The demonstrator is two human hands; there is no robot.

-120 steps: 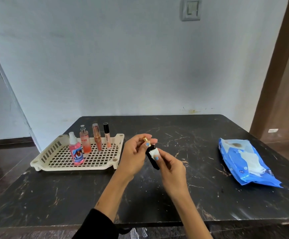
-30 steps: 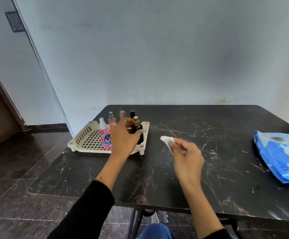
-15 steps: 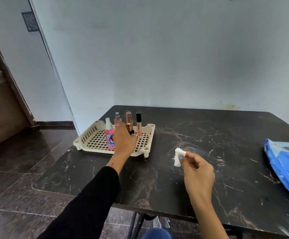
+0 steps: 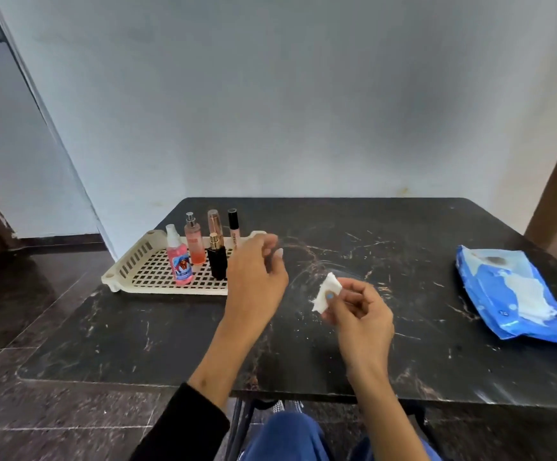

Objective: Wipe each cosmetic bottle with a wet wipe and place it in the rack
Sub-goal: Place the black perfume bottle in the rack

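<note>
A cream plastic rack [image 4: 144,272] sits at the table's left side. In it stand a pink spray bottle [image 4: 179,261], a peach spray bottle [image 4: 194,244], a rose-gold tube [image 4: 214,222], a slim gloss tube with a black cap [image 4: 233,227] and a black bottle with a gold cap [image 4: 217,261]. My left hand [image 4: 255,281] hovers just right of the rack, fingers loosely curled, holding nothing. My right hand [image 4: 358,316] pinches a small folded white wet wipe [image 4: 327,296] above the table's middle.
A blue wet-wipe pack [image 4: 516,296] lies near the right edge of the black marble table [image 4: 386,247]. The wall runs along the table's far edge. Dark tiled floor shows to the left, and my blue-trousered knee below the front edge.
My left hand has let go of the black bottle, which now stands in the rack, and has drawn back to the right. My right hand still holds the wipe.
</note>
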